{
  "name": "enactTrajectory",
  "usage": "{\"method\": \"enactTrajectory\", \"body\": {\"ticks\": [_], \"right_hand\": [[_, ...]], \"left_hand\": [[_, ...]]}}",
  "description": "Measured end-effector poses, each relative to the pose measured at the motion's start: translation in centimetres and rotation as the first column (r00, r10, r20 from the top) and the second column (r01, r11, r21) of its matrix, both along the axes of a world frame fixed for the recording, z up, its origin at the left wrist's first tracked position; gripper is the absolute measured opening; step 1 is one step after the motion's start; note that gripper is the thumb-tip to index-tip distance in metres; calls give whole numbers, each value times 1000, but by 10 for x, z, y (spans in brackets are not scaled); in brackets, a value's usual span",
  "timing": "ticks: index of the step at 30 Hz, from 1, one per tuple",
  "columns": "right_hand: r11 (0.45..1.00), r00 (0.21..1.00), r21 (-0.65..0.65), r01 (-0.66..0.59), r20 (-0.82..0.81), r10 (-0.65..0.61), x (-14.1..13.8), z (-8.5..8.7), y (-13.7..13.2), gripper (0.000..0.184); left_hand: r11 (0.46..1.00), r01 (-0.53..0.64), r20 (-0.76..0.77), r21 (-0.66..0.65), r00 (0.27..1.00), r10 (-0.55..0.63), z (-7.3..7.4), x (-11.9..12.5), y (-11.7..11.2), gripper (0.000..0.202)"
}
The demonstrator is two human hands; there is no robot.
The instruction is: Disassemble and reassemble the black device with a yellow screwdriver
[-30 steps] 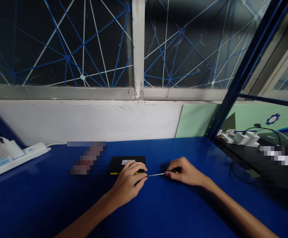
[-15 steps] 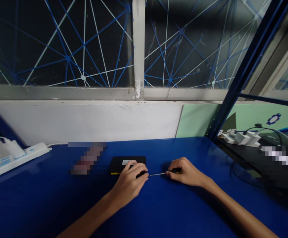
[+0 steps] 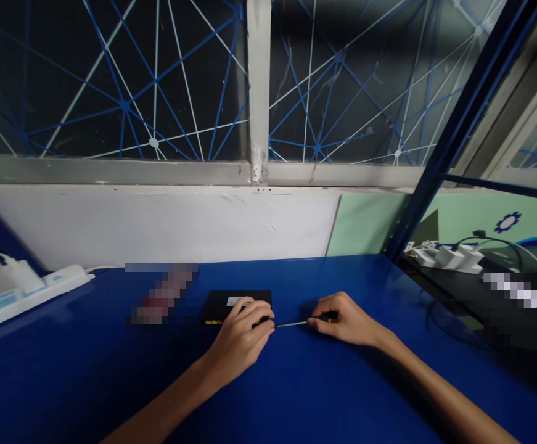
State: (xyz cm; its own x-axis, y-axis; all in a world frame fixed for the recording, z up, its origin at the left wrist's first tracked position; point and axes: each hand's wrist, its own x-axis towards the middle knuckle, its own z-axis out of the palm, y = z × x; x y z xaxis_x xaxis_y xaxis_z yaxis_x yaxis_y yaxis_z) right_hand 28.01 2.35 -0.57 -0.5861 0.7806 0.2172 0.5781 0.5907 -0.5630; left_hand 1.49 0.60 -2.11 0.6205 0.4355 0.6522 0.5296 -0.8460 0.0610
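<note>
The left hand (image 3: 243,336) had its grip closed over the near right corner of the black box (image 3: 224,304), flat on the blue desk (image 3: 296,394). The right hand (image 3: 348,320) pinched the screwdriver (image 3: 292,324), its tip at the box's edge. A level shaft and a firmly pinned box would likely serve best.

The tabletop (image 3: 296,388) was deep blue. The flat box (image 3: 219,303) was black, with a white label (image 3: 234,301) and a yellow edge. The tool (image 3: 291,324) had a silver shaft. The window (image 3: 157,80) bore a web of blue and white lines.
</note>
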Motion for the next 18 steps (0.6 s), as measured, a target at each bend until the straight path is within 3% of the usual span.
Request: {"method": "enactTrajectory", "body": {"ticks": [9,14,18], "right_hand": [[999,998,-38,-15,-68,12,2,-6,3,26],[998,998,-58,-4,-65,0,5,-4,6,27],[998,998,-39,39,-51,-41,5,-5,7,28]], "left_hand": [[995,51,128,-90,991,-39,-5,-5,5,14],[1000,10,175,-20,985,-6,0,-9,9,15],[995,-78,127,59,989,70,-5,-19,21,18]]}}
